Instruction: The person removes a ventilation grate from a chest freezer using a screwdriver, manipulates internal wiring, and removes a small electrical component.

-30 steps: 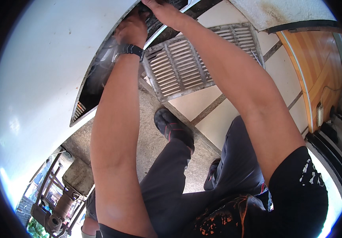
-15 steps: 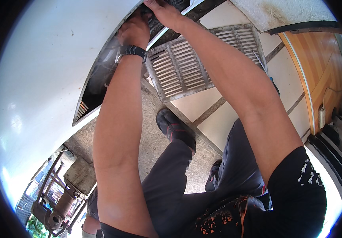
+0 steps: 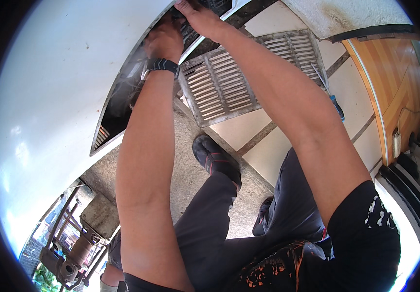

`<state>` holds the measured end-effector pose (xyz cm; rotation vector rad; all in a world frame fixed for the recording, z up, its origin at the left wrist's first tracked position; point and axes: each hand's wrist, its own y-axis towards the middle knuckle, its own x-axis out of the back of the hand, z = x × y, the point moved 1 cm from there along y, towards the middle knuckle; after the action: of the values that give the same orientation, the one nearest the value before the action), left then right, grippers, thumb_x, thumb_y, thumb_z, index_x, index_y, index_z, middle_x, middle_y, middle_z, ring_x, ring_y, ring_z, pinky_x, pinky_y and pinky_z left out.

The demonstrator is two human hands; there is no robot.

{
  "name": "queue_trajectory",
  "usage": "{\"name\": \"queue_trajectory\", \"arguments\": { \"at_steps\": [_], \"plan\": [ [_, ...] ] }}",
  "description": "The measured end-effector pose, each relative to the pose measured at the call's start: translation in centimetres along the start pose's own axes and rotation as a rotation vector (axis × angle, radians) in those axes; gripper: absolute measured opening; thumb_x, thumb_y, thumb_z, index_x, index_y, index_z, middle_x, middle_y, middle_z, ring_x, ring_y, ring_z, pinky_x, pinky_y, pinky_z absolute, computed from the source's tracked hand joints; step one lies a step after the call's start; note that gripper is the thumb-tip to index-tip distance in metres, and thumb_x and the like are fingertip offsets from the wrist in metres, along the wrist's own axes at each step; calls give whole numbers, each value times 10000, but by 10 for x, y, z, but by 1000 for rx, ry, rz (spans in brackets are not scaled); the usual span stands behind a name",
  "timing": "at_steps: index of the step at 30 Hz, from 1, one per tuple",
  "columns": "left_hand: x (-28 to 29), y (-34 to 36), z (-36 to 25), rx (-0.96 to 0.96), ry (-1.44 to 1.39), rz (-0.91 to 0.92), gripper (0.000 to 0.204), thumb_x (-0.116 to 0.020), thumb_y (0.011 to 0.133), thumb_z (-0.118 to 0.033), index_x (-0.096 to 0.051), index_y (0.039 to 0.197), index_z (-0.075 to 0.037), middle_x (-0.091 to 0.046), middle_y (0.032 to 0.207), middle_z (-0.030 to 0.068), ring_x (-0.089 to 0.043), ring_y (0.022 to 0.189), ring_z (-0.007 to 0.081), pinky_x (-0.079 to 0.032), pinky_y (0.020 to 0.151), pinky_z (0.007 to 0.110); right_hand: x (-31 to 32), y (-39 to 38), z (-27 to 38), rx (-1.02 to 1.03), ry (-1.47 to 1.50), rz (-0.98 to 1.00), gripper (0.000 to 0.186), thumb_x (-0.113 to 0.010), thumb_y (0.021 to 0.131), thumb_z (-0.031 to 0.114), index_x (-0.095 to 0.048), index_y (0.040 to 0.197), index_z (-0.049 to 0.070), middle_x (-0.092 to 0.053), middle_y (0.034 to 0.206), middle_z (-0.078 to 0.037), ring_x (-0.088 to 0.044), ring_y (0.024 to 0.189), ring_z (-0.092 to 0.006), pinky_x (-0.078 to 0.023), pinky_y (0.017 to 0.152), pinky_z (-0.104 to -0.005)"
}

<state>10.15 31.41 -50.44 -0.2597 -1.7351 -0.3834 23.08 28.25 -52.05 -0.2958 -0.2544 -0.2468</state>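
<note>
Both arms reach up into a dark opening under a white curved panel (image 3: 59, 73). My left hand (image 3: 165, 40), with a dark watch (image 3: 160, 65) on its wrist, is inside that opening; its fingers are in shadow. My right hand (image 3: 199, 18) is just to its right, the thumb at the opening's edge and the other fingers hidden. Dark parts lie around the hands, too dim to name. Below the right forearm, a grey slatted grille (image 3: 224, 80) lies on the pale tiles.
A screwdriver with a blue handle (image 3: 337, 108) lies to the right of the grille. Further right stands a wood-patterned panel (image 3: 390, 92). At lower left is a rusty metal frame with a cylinder (image 3: 76, 255). My shoe (image 3: 215, 155) rests on rough concrete.
My right hand and forearm have shifted slightly left, so more of the blue screwdriver handle shows. The left hand has barely moved.
</note>
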Motion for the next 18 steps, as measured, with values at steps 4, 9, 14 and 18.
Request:
{"name": "queue_trajectory", "arguments": {
  "at_steps": [4,9,14,18],
  "plan": [
    [1,0,19,-41,-3,-46,430,-505,957,-474,-551,1310,-234,-705,974,238,-668,924,466,-531,823,549,-3,-17,22,-36,32,63,1016,-271,897,800,-235,1540,14,-282,1564,-257,-229,1471,-400,-213,1206,-464],
    [0,0,12,-63,-21,-42,427,-507,959,-469,-551,1312,-232,-706,979,230,-666,937,462,-529,824,549,-10,-4,4,174,135,-30,908,-367,934,730,-340,1499,20,-472,1450,-242,-465,1345,-363,-368,1112,-405],
    [3,-1,11,-28,-31,-15,423,-509,959,-464,-550,1310,-233,-706,985,231,-666,940,459,-526,827,551,-14,1,-1,216,71,-65,1063,-285,869,835,-245,1529,3,-437,1468,-269,-413,1379,-389,-338,1137,-421],
    [2,-1,9,-35,-33,-33,413,-513,958,-456,-550,1306,-236,-706,980,231,-666,936,462,-525,828,551,-14,4,-3,180,54,-60,1082,-286,861,843,-243,1527,-8,-452,1457,-266,-415,1377,-391,-337,1139,-418]
  ]
}}
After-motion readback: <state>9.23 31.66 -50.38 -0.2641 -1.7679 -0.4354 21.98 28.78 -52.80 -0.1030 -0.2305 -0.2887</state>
